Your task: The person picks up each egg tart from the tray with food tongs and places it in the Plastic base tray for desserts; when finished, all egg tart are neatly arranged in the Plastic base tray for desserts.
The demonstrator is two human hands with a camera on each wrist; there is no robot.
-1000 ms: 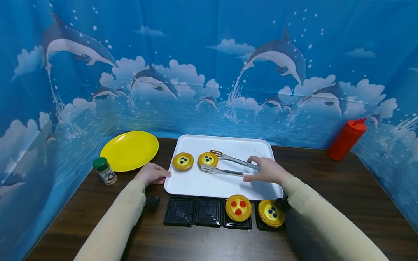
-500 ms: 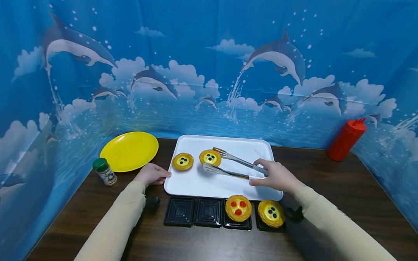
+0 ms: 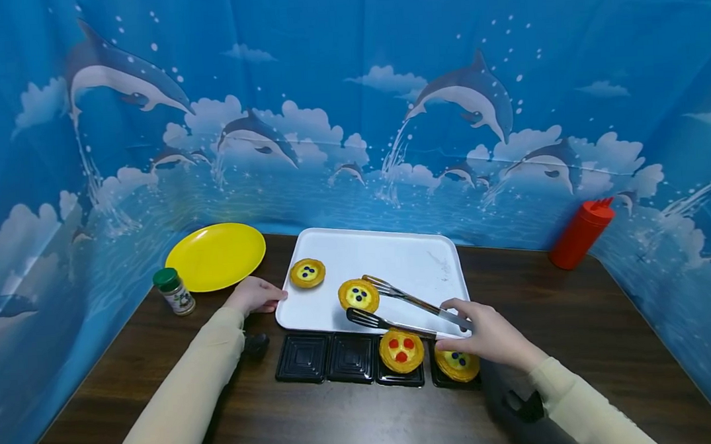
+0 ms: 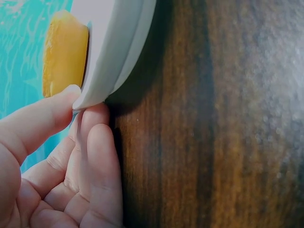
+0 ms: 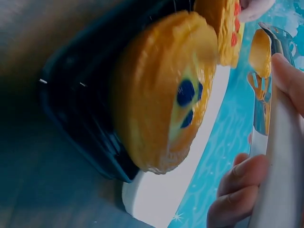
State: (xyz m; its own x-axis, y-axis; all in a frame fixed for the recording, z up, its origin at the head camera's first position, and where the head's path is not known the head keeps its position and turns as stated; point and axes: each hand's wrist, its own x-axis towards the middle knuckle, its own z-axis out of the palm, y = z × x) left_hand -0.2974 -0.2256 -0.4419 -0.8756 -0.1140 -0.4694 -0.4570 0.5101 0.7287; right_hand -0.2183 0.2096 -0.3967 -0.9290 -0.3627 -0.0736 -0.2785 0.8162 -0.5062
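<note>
My right hand (image 3: 493, 333) grips metal tongs (image 3: 414, 301) with pale handles. Between the tong tips sits an egg tart (image 3: 359, 295) topped with dark blue dots, over the front part of the white tray (image 3: 410, 256). In the right wrist view, the tongs' handle (image 5: 280, 171) runs past thumb and curled fingers. My left hand (image 3: 253, 295) pinches the tray's left edge, thumb on top and fingers beneath, as the left wrist view shows at the rim (image 4: 107, 78). Another blue-dotted tart (image 3: 307, 273) lies on the tray near that hand.
In front of the tray stands a row of black square trays (image 3: 303, 358). Two hold tarts, one red-dotted (image 3: 401, 351) and one blue-dotted (image 3: 457, 365). A yellow plate (image 3: 217, 256) and a green-capped jar (image 3: 174, 291) are at left, a red squeeze bottle (image 3: 581, 234) at right.
The right hand has moved toward me and to the right with the tongs, and the tart between their tips has come from mid-tray toward the front edge. The left hand stays at the tray.
</note>
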